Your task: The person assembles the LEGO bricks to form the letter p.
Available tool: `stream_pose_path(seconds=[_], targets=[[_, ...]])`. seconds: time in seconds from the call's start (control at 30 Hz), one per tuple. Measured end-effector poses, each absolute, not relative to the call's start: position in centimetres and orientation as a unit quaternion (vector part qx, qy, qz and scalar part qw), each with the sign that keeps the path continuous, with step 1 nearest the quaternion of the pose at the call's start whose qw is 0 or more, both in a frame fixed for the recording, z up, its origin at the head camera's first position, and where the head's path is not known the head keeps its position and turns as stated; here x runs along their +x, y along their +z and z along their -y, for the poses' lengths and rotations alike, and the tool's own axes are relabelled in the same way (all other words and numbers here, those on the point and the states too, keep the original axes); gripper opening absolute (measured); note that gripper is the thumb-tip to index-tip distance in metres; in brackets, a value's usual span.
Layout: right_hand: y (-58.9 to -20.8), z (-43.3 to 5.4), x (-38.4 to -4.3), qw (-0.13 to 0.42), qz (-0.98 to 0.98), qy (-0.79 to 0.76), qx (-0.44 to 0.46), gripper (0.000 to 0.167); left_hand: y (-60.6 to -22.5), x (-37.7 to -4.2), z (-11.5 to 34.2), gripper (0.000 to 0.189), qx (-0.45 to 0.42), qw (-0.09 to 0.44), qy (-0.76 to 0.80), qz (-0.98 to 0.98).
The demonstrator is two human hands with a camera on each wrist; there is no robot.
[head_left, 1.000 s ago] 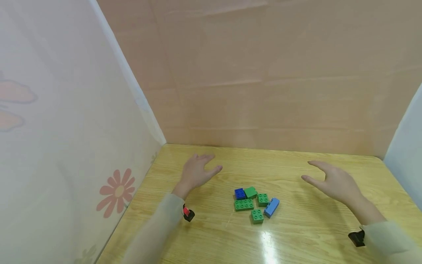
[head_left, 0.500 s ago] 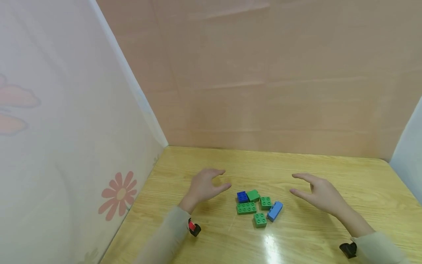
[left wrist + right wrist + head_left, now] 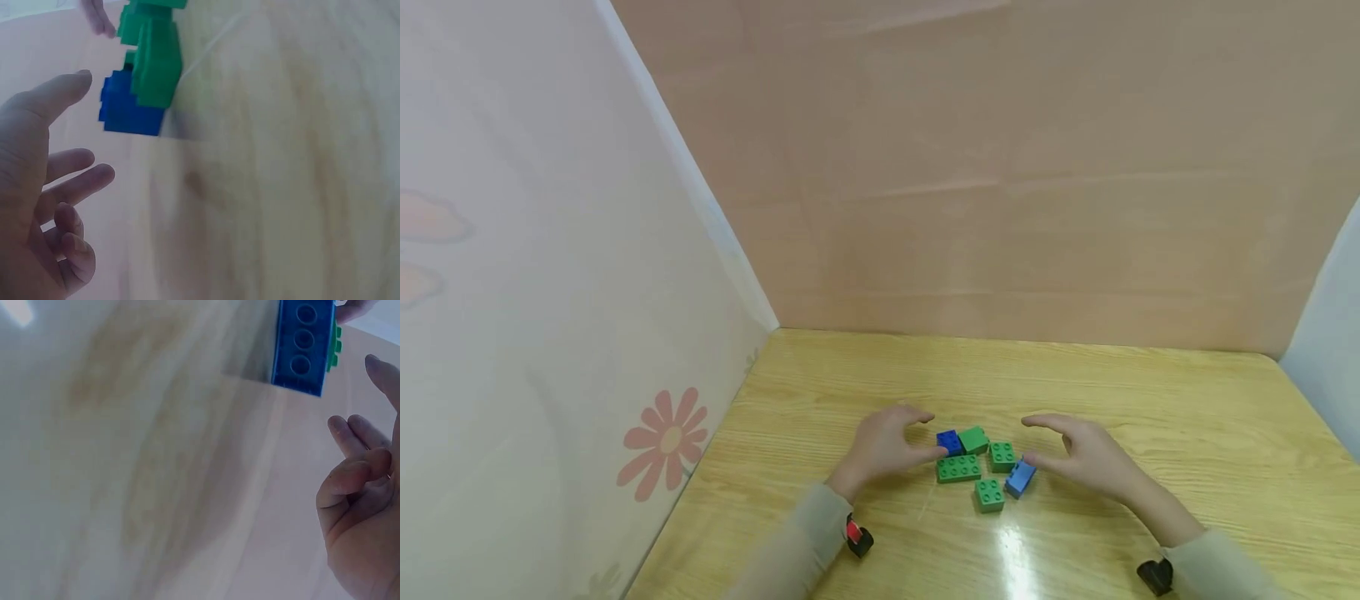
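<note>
A loose cluster of toy building bricks lies on the table. My left hand (image 3: 883, 443) is at its left, thumb and fingers spread, nearest the small dark blue brick (image 3: 948, 440). Its thumb tip overlaps that brick in the head view, but the left wrist view shows a gap. Below that brick lies a long green brick (image 3: 958, 469). My right hand (image 3: 1090, 454) hovers at the right with thumb and index finger apart, close to the light blue brick (image 3: 1020, 481), whose hollow underside faces the right wrist camera. Both hands hold nothing.
Other green bricks sit in the cluster: one at the back (image 3: 973, 440), a square one (image 3: 1002, 456) at the middle right and another square one (image 3: 989, 496) in front. The wooden table (image 3: 820, 358) meets a brown back wall (image 3: 1000, 208) and a flowered left wall (image 3: 587, 333).
Both hands have moved inward and nearer to the bricks, the left one rightward, the right one leftward. The bricks keep their arrangement; the head view has shifted slightly.
</note>
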State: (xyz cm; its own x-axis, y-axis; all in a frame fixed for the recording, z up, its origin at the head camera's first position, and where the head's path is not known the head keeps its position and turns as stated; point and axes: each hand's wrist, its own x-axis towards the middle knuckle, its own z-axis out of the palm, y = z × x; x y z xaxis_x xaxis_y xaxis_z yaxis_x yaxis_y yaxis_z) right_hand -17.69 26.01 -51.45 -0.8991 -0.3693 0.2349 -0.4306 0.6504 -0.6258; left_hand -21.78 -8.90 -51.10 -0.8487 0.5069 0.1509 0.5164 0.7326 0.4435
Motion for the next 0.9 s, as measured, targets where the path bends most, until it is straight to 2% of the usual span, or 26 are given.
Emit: stream_pose_path(seconds=[0.2,0.53,0.9], targets=[[-52.1,-24.8,-17.8,0.026,0.902,0.361,0.238,0.056,-52.5,-21.8,8.4,0.063,-0.274,0.011,-0.235,0.932],[-52.4,-24.0,-18.1,-0.048,0.902,0.357,0.239,0.052,-53.4,-21.4,8.0,0.057,-0.276,0.009,-0.242,0.930],[-51.9,-23.7,-18.4,-0.057,0.908,0.343,0.233,0.049,-53.2,-21.4,7.8,0.047,-0.279,0.016,-0.254,0.926]])
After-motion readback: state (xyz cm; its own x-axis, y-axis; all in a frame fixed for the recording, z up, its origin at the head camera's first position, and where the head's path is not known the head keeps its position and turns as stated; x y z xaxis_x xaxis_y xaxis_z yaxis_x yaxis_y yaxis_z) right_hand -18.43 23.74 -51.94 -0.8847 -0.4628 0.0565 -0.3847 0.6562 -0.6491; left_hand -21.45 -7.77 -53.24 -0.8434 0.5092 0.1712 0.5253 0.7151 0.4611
